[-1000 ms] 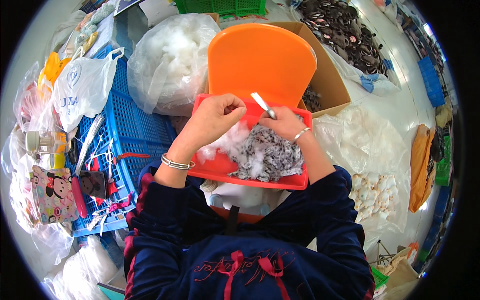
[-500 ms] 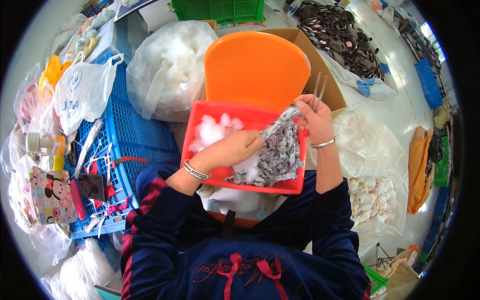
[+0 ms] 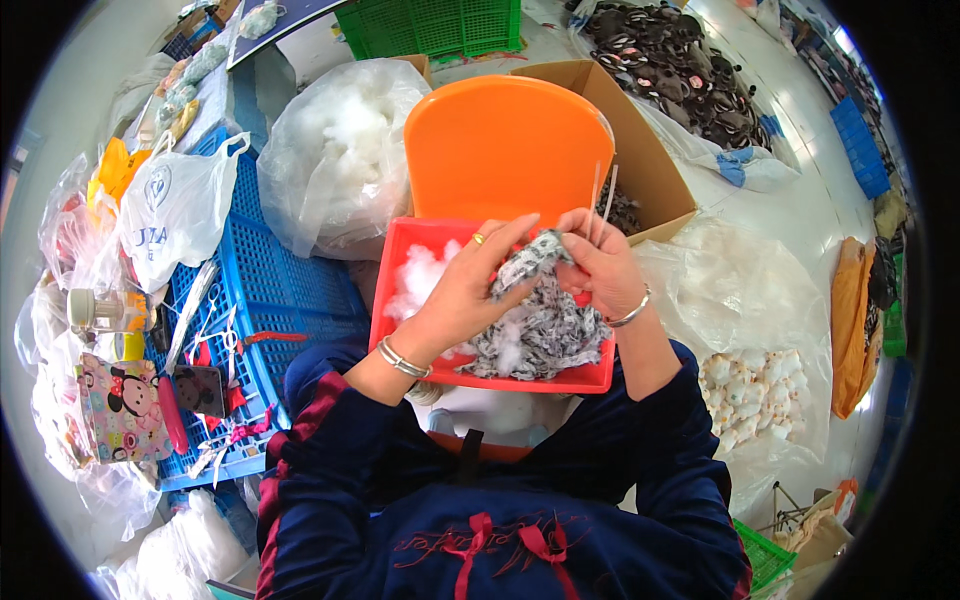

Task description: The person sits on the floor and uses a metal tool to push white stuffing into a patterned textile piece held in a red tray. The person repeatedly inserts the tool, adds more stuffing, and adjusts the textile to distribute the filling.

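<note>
My left hand (image 3: 468, 290) is closed round a black-and-white mottled fabric piece (image 3: 528, 260), fingers above and thumb below. Close by on its right, my right hand (image 3: 606, 268) pinches the far end of that piece. A pair of thin metal tweezers (image 3: 605, 192) sticks up out of the same hand, prongs pointing away from me. Beneath both hands a red tray (image 3: 400, 232) holds a heap of similar mottled pieces (image 3: 548, 335) on the right. White stuffing fluff (image 3: 415, 282) lies on its left side, partly behind my left hand.
An orange chair back (image 3: 505, 150) rises behind the tray, with a cardboard box (image 3: 660, 175) beside it. A clear bag of white stuffing (image 3: 345, 150) stands back left. Blue crates (image 3: 290, 270) carrying scissors (image 3: 230, 340) are at my left. Plastic sheeting with small white pieces (image 3: 750, 395) lies right.
My right hand has come left and nearer to me, close to my left hand. The fabric piece, stretched between the hands before, is now bunched. My left fingers have lifted over it.
</note>
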`<state>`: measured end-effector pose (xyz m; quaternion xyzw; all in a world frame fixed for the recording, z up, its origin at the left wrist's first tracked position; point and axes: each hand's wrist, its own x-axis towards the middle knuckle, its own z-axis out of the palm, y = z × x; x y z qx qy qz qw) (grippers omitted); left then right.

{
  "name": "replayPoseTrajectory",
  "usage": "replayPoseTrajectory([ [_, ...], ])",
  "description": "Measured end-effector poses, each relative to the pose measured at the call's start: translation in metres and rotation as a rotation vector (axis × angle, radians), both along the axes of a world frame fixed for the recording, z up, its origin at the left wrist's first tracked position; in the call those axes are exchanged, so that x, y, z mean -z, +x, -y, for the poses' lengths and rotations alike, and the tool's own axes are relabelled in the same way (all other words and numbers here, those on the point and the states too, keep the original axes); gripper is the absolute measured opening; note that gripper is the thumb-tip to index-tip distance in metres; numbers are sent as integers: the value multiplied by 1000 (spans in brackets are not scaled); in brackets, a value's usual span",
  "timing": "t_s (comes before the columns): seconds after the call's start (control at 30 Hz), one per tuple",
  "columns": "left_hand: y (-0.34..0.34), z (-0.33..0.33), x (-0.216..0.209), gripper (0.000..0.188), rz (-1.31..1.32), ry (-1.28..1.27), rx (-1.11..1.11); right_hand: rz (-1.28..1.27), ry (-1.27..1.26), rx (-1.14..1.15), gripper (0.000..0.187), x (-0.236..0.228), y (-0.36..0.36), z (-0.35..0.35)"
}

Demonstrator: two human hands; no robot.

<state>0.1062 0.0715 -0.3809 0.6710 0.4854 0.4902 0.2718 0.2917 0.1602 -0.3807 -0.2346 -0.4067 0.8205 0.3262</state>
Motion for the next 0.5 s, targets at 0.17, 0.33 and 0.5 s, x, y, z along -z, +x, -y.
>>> replayPoseTrajectory([
  [0.17,-10,6,-17,45,12,-71,18,163,0,-124,5,0,-7,3],
  [0.33,-9,2,-14,25,90,-53,4,215,-28,-174,6,2,-13,11],
  [0.5,-14,2,-17,15,390,-480,-142,240,33,-169,12,-2,-14,13],
])
